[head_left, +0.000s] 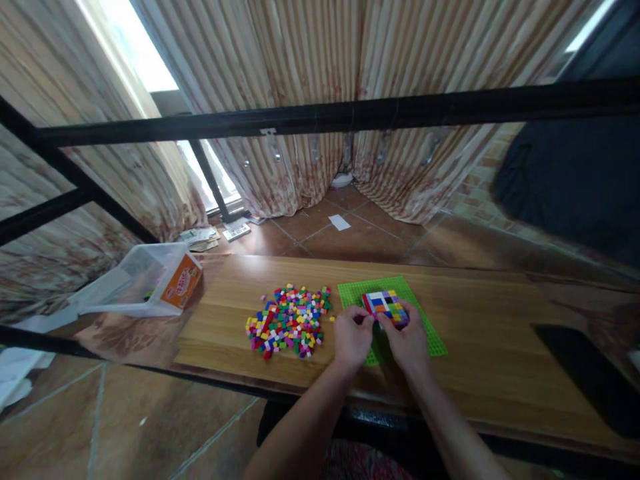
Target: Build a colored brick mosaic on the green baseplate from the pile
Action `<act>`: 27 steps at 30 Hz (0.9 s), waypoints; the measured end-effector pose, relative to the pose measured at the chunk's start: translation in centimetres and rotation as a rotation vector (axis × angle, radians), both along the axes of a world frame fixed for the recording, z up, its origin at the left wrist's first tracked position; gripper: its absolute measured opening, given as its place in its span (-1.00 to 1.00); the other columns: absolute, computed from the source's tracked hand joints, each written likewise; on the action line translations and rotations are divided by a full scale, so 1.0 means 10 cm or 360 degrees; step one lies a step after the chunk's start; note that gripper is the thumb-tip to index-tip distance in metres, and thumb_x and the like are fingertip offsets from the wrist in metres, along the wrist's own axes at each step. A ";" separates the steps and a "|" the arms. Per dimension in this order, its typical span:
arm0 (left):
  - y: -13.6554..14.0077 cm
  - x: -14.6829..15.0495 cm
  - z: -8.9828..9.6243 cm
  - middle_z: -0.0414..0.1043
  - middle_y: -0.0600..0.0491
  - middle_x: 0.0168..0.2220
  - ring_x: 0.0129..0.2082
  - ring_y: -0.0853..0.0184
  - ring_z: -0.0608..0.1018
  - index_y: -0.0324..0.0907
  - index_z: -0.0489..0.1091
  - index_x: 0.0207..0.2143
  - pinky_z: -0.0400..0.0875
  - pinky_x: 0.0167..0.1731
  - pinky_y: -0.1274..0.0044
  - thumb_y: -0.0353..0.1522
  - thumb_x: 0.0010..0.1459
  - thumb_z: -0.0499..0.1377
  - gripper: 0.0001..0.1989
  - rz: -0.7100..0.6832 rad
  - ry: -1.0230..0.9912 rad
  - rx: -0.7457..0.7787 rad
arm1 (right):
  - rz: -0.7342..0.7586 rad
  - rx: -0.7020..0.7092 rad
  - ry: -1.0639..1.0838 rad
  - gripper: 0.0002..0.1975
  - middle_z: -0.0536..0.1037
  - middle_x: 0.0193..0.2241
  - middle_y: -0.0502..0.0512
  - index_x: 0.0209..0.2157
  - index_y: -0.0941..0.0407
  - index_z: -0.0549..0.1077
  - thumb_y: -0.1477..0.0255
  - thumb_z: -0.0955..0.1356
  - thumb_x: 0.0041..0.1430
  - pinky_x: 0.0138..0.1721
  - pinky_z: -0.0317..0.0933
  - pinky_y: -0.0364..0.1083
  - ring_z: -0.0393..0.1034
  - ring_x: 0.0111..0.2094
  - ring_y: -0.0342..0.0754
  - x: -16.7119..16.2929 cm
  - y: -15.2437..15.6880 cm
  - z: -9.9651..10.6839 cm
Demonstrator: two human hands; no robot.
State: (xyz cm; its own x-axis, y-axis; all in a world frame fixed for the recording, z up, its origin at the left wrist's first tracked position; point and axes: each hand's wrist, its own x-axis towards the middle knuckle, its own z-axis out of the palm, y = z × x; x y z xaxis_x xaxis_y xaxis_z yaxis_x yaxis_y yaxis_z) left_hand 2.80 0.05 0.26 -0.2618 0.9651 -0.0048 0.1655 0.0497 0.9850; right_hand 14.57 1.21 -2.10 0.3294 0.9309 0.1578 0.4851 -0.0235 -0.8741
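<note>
A green studded baseplate (430, 333) lies on the wooden table. Above its middle is a block built of toy bricks (386, 305), its top a patchwork of white, blue, orange, yellow, green and purple, with red along the left side. My right hand (413, 340) grips the block's near right side, thumb in front and fingers round the edge. At the near left corner, my left hand (353, 339) is closed in a pinch; a speck of pink or purple shows by its fingertips, too small to make out. Whether the block touches the plate is hidden.
Left of the baseplate spreads a pile of loose coloured bricks (293, 320). A clear plastic box (145, 273) with an orange label stands at the far left. A black flat object (585, 373) lies at the table's right end. A black bar (320, 119) crosses beyond the table.
</note>
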 end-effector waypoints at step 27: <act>-1.33 -1.22 -0.07 0.48 0.05 -0.37 -0.37 0.35 0.49 -0.17 0.44 -0.32 0.37 -0.33 0.55 -0.29 0.13 0.13 -0.84 0.0280 0.0017 -0.0027 | 0.0949 0.0437 -0.0518 -0.82 0.44 -0.17 0.12 -0.28 0.01 0.51 0.35 0.27 0.22 -0.06 0.23 0.07 0.33 -0.11 0.06 -0.86 -0.76 0.19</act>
